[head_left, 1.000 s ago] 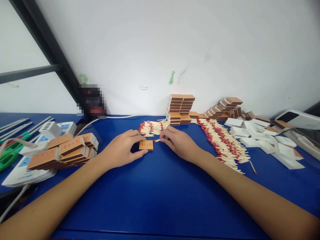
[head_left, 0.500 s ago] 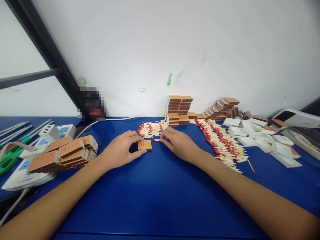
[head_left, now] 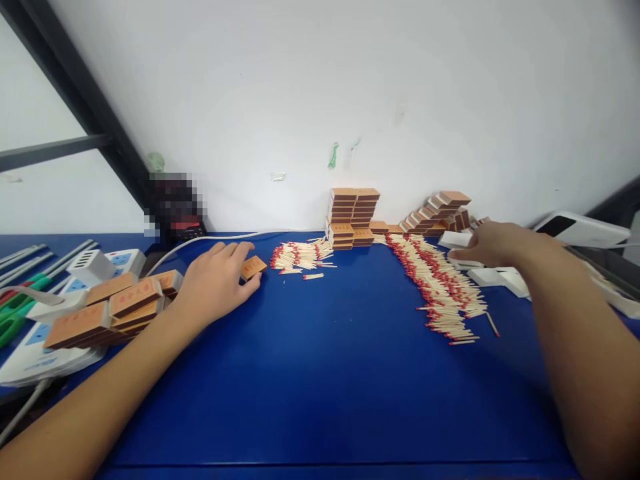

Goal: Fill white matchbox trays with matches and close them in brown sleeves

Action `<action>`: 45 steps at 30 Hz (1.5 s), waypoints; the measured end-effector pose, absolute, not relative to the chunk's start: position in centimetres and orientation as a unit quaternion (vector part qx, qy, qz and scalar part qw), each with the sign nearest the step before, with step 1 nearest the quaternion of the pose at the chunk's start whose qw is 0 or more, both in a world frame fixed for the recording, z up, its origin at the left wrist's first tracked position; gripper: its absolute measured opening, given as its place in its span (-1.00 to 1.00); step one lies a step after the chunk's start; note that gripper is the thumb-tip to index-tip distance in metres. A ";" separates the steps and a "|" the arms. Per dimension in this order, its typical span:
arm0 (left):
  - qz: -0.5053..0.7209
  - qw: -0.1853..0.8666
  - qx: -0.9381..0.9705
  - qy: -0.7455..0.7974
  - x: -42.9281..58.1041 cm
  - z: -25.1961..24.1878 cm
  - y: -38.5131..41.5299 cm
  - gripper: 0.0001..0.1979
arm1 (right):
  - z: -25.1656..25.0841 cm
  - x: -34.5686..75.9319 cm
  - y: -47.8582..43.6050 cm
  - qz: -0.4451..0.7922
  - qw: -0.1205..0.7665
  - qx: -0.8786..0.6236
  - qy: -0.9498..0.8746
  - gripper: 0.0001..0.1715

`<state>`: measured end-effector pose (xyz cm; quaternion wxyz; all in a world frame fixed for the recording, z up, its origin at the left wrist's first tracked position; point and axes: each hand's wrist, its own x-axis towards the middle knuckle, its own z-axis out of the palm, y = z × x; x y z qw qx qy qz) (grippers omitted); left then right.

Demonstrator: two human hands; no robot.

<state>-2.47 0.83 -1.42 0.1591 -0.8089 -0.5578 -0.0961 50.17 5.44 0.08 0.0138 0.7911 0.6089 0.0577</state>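
My left hand [head_left: 217, 283] is closed on a small orange-brown matchbox [head_left: 253, 268], gripping it between thumb and fingers just above the blue table. Right of it lies a small pile of red-tipped matches [head_left: 300, 256], with a single match [head_left: 313, 277] in front. Over on the right, my right hand [head_left: 493, 243] reaches in among white matchbox trays [head_left: 487, 277]. Its thumb stretches left, apart from the other fingers, close to a white tray [head_left: 455, 239]. Those other fingers are mostly hidden behind the hand.
Stacked matchboxes [head_left: 353, 217] stand against the wall, beside a leaning row of matchboxes [head_left: 435, 212]. A long band of matches [head_left: 435, 280] runs towards me. At left, more matchboxes [head_left: 133, 298] sit by a power strip [head_left: 75, 370], green-handled scissors [head_left: 17, 320] and a white cable [head_left: 225, 237].
My right hand has let go of the single match, which now lies on the table, and moved right to the white trays. My left hand has shifted left with the matchbox, which is now turned.
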 end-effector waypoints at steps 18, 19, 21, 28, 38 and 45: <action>-0.228 -0.100 -0.902 -0.353 -0.4 -2.2 -1.3 -0.41 | 0.1 27.8 -3.4 -0.027 -0.092 0.330 0.939 -0.75; -0.215 -0.112 -0.906 -0.346 -0.3 -2.4 -1.3 -0.43 | -0.4 27.4 -3.5 -0.019 -0.084 0.325 0.942 -0.74; -0.200 -0.127 -0.911 -0.337 -0.3 -2.8 -1.3 -0.55 | -1.3 27.1 -3.3 -0.024 -0.083 0.321 0.943 -0.71; -0.196 -0.140 -0.900 -0.362 -0.3 -2.9 -1.2 -0.69 | -3.9 28.7 -0.3 -0.097 -0.218 0.382 0.893 -0.73; -0.192 -0.126 -0.904 -0.360 -0.3 -3.0 -0.9 -0.69 | -4.9 28.3 1.5 -0.122 -0.197 0.442 0.867 -0.90; -0.194 -0.107 -0.904 -0.366 -0.5 -3.2 -0.7 -0.69 | -3.4 28.1 0.2 -0.088 -0.148 0.482 0.859 -0.88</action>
